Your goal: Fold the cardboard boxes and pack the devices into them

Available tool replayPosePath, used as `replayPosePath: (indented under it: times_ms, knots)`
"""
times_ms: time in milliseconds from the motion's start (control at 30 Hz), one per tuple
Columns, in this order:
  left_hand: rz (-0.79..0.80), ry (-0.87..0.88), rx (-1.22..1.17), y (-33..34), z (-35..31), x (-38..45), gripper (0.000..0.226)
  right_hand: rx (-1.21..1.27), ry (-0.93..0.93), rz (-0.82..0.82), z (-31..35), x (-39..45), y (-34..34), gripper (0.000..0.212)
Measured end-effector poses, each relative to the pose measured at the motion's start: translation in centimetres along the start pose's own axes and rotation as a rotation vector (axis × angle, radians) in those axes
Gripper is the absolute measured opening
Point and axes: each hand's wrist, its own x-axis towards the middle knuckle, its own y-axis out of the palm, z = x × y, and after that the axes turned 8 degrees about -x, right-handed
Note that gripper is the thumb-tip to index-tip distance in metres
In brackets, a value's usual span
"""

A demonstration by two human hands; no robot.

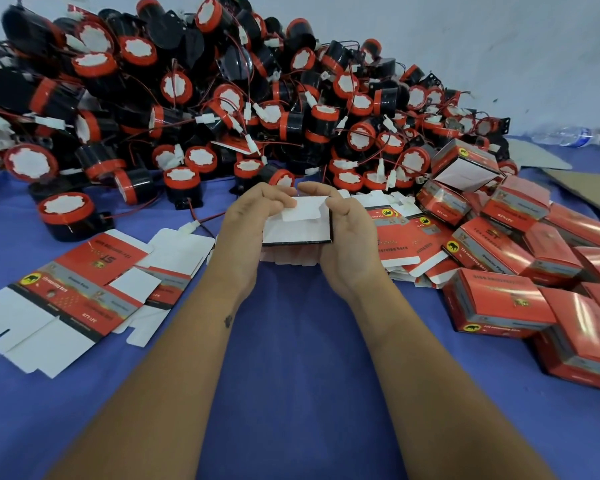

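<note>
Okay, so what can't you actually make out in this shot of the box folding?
- Head view: whether the box held by the left hand and right hand holds a device; its white flaps cover the inside.
- Print on the flat boxes: blurred and too small to read.
- Folded boxes on the right: closed, contents hidden; the pile runs off the picture's edge.
- Pile of devices: lower ones buried under others, cut off at the left.
- Bottle: label too blurred.

Between my hands I see a matt white cardboard box (297, 225); right of them glossy red printed boxes (496, 303); beyond, shiny black plastic devices (222, 98); beneath, matt blue cloth (291, 358).
</note>
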Motion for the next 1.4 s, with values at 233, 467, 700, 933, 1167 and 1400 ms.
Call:
replayPosePath:
  times_ms: [233, 467, 700, 933, 1167, 1400]
  knots:
    - [-0.042, -0.007, 0.028, -0.3, 1.1, 0.2, 0.037, -0.456, 0.019, -0.119, 0.2, 0.5, -0.3, 0.023]
    - [-0.071, 0.004, 0.045, -1.1, 0.9, 0.3, 0.038, -0.853, -0.256, -0.202, -0.4, 0.3, 0.7, 0.029]
    - [-0.016, 0.180, 0.137, -1.4, 0.5, 0.4, 0.030, -0.972, -0.362, -0.270, 0.0, 0.3, 0.8, 0.029]
    - [-0.105, 0.248, 0.141, -1.5, 0.7, 0.5, 0.027, -0.839, -0.332, -0.260, -0.1, 0.2, 0.8, 0.040]
    - [-0.100, 0.171, 0.101, -1.5, 0.6, 0.4, 0.044, -0.819, -0.352, -0.267, 0.1, 0.2, 0.6, 0.035]
    - [-0.069, 0.152, 0.145, -1.2, 0.6, 0.2, 0.046, -0.786, -0.363, -0.253, -0.1, 0.2, 0.6, 0.029]
